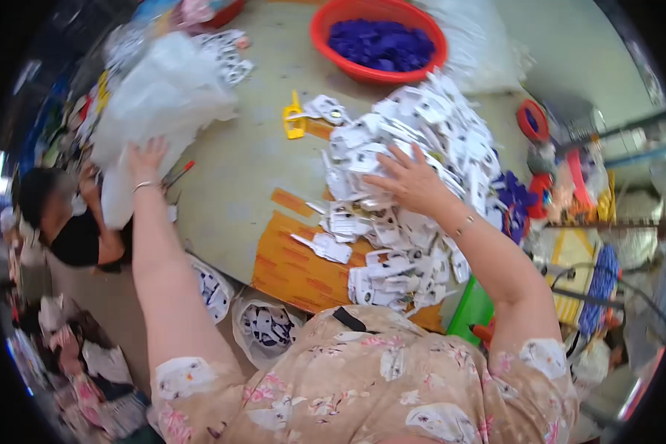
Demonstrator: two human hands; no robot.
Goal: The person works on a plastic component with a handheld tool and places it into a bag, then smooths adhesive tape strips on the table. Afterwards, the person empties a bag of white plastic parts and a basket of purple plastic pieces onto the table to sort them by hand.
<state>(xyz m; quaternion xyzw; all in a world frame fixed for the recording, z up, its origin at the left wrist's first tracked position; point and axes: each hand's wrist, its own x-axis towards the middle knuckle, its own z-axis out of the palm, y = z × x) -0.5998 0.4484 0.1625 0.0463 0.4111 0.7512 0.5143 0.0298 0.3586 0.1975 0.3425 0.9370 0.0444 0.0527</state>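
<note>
My left hand [148, 157] reaches far to the left, its fingers apart against a white translucent plastic bag [166, 89]. My right hand [407, 177] lies with spread fingers on a large heap of white plastic parts [451, 140]. The parts have flat bodies with narrow stems and small dark spots; their exact kind I cannot tell. A yellow plastic piece [294, 122] and a loose white part [324, 109] lie beyond the heap. Another white part [329, 248] rests on the brown taped cardboard [288, 259] near my body.
A red basin [322, 44] of purple pieces stands at the back of the table [229, 177]. Bags of white and dark parts [268, 325] hang below the front edge. A person [74, 222] is at the left. A green container [466, 311] sits by my right elbow.
</note>
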